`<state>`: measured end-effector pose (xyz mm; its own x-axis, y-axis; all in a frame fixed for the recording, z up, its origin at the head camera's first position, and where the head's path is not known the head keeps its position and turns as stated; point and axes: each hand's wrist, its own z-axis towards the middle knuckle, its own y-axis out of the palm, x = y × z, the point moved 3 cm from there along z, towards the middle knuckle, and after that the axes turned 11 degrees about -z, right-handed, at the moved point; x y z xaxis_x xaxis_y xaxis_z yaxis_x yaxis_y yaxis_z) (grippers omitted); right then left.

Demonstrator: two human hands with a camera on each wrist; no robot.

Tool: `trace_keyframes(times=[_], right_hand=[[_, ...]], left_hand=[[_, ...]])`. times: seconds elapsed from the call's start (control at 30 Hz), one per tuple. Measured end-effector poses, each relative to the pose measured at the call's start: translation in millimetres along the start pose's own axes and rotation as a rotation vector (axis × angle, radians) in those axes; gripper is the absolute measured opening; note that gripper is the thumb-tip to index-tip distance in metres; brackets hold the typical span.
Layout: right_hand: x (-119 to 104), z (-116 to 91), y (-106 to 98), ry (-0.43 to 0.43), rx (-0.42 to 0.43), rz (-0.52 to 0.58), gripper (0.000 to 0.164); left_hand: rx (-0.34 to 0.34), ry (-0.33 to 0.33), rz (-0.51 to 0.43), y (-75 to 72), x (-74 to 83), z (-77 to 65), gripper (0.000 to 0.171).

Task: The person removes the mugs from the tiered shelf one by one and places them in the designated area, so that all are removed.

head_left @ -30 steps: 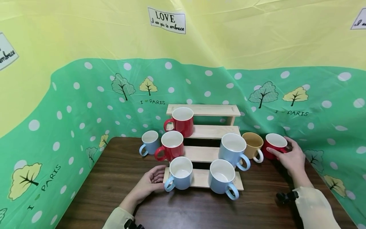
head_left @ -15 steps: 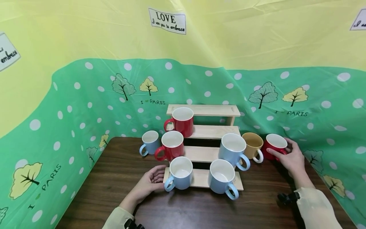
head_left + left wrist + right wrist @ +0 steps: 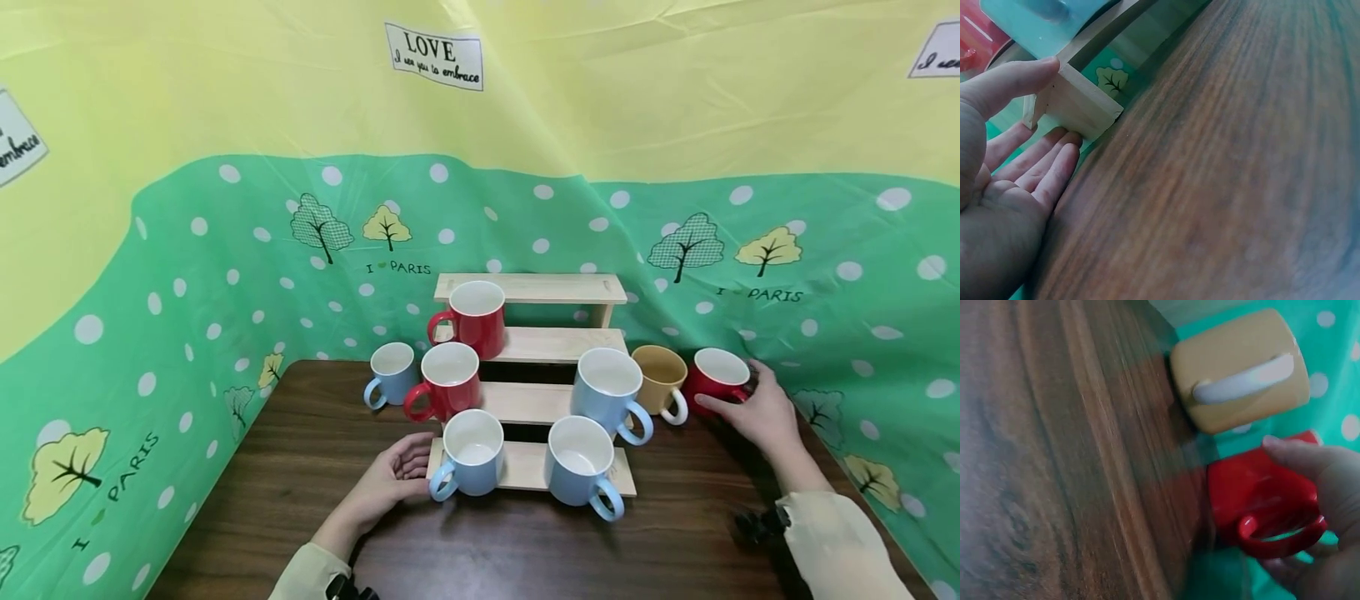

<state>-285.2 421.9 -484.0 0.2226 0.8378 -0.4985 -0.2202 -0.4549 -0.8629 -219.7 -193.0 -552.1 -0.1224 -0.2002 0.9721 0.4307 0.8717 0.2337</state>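
Observation:
My right hand (image 3: 765, 417) holds a red mug (image 3: 705, 383) at the table's right back; in the right wrist view its thumb lies along the side of the red mug (image 3: 1254, 494), the other fingers partly hidden beyond the handle. My left hand (image 3: 393, 475) grips the front left end of a stepped wooden rack (image 3: 525, 471). In the left wrist view, the thumb rests at the top corner of the rack (image 3: 1082, 103), with curled fingers below. Two light-blue mugs stand on the lowest step, including one blue mug (image 3: 471, 467) beside my left hand.
Two red mugs, including the upper red mug (image 3: 483, 329), stand at the rack's left; another blue mug (image 3: 600, 400) is at its right. A tan mug (image 3: 656, 387) with a white handle stands beside the held mug. One small blue mug (image 3: 393, 379) is at back left. A patterned cloth (image 3: 525, 217) hangs behind.
My right wrist and forearm have shifted slightly to the right, while the hand stays at the red mug. The left hand and the mugs on the rack keep their places; the head view shifts a little.

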Motion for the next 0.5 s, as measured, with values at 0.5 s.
trace_keyframes(times=[0.5], right_hand=[[-72,-69,-13,-0.239,0.238,-0.007,0.064]], left_hand=[[0.004,-0.010,-0.009,-1.5,-1.7,1.1,0.080]])
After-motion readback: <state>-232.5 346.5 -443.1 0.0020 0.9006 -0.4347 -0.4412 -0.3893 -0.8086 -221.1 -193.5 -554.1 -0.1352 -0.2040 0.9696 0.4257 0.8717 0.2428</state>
